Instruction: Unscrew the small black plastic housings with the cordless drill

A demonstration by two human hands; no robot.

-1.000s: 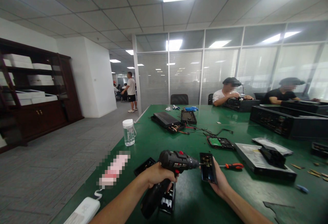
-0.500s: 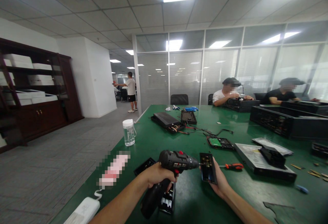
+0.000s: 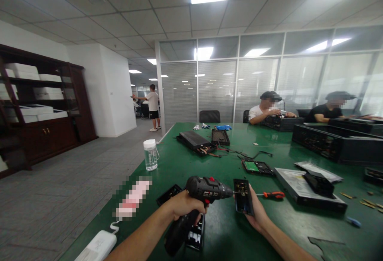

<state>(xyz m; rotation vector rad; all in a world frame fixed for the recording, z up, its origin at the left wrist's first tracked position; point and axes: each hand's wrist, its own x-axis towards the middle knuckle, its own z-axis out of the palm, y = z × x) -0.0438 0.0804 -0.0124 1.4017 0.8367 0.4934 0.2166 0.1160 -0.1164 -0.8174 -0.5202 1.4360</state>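
Note:
My left hand (image 3: 186, 204) is wrapped round the grip of a black cordless drill (image 3: 206, 189) with red details. Its thin bit points right and meets the face of a small black rectangular casing (image 3: 243, 203) with brass-coloured parts inside. That casing stands tilted upright in my right hand (image 3: 257, 212), whose fingers are partly hidden behind it. Below the drill, a black tray-like part with shiny pieces (image 3: 196, 238) lies on the green table (image 3: 223, 233). Another black casing (image 3: 169, 194) is partly covered by my left hand.
A screwdriver (image 3: 273, 195) with an orange-and-black handle lies right of my right hand. Beyond are a green circuit board (image 3: 251, 166), a flat metal unit (image 3: 308, 189) and a black box with wires (image 3: 196, 141). A water bottle (image 3: 150, 155) stands at the left edge. Two people sit across the table.
My hands, the drill and the casing hold nearly the same position. In the background, a standing person has raised an arm out to the left.

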